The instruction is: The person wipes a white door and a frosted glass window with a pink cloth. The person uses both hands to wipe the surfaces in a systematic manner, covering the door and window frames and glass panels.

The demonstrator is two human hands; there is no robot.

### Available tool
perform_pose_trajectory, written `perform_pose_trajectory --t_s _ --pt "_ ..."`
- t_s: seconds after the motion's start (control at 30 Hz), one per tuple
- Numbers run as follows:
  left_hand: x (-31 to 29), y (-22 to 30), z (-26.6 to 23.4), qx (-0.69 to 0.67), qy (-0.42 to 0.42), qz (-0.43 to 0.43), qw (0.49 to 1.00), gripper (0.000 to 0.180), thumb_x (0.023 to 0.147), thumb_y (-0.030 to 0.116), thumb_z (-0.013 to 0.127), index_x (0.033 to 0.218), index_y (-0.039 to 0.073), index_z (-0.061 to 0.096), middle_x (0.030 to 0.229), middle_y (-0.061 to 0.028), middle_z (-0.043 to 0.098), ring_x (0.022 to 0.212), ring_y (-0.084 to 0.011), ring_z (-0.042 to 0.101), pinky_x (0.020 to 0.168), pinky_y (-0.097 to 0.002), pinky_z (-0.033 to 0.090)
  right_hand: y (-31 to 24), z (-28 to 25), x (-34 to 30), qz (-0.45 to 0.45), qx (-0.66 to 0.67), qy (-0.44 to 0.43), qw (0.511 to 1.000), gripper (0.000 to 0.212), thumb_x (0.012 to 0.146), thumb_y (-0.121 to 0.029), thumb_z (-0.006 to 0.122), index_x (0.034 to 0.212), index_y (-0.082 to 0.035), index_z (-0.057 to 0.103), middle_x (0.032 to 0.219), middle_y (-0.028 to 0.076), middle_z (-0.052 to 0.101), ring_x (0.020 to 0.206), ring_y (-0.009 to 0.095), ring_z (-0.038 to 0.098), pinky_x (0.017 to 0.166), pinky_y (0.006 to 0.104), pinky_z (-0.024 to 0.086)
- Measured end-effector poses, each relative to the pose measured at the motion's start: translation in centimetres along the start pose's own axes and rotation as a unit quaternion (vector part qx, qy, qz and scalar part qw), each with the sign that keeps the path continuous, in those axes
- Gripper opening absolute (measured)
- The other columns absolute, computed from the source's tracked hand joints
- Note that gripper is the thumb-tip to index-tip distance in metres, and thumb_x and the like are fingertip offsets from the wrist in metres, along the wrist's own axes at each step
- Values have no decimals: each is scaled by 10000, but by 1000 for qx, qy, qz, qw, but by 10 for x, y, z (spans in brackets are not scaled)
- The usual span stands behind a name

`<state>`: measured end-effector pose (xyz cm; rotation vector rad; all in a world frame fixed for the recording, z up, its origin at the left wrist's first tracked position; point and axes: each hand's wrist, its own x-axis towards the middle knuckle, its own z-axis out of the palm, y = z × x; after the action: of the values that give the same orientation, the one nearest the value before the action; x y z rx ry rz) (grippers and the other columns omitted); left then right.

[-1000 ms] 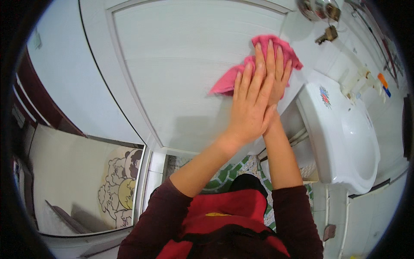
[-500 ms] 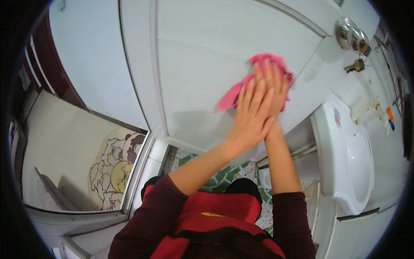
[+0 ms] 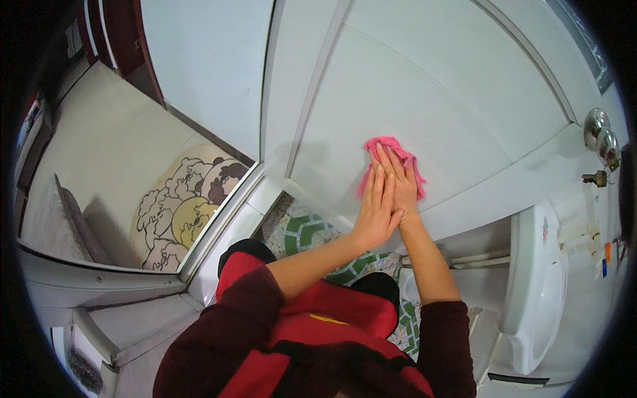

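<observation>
Two hands, one cloth, moved lower on one door

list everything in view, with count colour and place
panelled door: 1, white, upper centre
cloth: 1, pink, against the panelled door
round door knob: 1, silver, panelled door's right side
key: at least 1, brownish, beside the round door knob
washbasin: 1, white, right side
pipes: count unclear, white, left of the washbasin
small item: count unclear, orange and blue, far right
cartoon-sheep mat: 1, beige, floor at left
mosaic floor: 1, green and white, lower centre
clothing: 1, red with black, bottom centre
sleeves: 2, dark maroon, lower edge
right hand: 1, bare, flat on the cloth
left hand: 1, bare, over the right hand
</observation>
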<state>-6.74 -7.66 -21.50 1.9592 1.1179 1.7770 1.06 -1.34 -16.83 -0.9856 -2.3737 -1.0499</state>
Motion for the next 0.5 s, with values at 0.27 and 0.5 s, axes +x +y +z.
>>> perform_pose_trajectory --t_s 0.27,0.5 --pt "102 28 -87 -90 112 42 989 614 939 120 515 1467 -44 247 1539 -245 206 1434 -351 216 1156 -459 176 12 -48 128 38 20 120 992 538 844 -226 572 1368 -125 503 1490 11 406 1339 173 408 1102 457 300" --pt "95 111 -243 -189 386 190 883 401 916 158 466 1265 -39 461 1208 -160 564 1044 -253 572 907 -376 454 -19 9 116 -12 124 151 981 586 781 -146 603 1357 -110 507 1441 21 463 1305 193 455 1115 424 317"
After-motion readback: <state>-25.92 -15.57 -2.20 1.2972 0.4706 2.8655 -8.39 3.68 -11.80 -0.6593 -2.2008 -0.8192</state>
